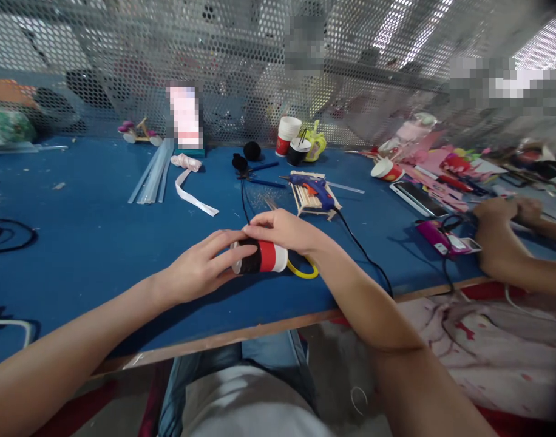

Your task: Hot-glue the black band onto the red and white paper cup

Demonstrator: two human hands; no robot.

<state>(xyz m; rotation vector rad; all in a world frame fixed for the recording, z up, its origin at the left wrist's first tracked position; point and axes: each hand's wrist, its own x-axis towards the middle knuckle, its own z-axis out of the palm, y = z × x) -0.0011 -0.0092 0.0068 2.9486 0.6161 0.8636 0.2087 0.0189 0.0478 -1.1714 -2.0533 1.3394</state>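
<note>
A paper cup (265, 257) with a red band and a black wrapped part lies on its side on the blue table (91, 237). My left hand (200, 267) holds it from the left, fingers laid over the black part. My right hand (287, 232) grips it from above and from the right. Their fingertips meet on top of the cup. Yellow-handled scissors (303, 272) lie just under my right wrist. A blue glue gun (312, 187) rests on a rack of wooden sticks (305, 200) behind my hands, and its black cord (364, 258) runs off the table's front edge.
Clear glue sticks (153, 173), a white ribbon (189, 188), black pompoms (246, 155) and stacked cups (289, 136) lie further back before a perforated metal screen (123, 67). At the right, another person's hands (501, 227) work near a phone (419, 197) and craft scraps. Black cable (5, 233) at left.
</note>
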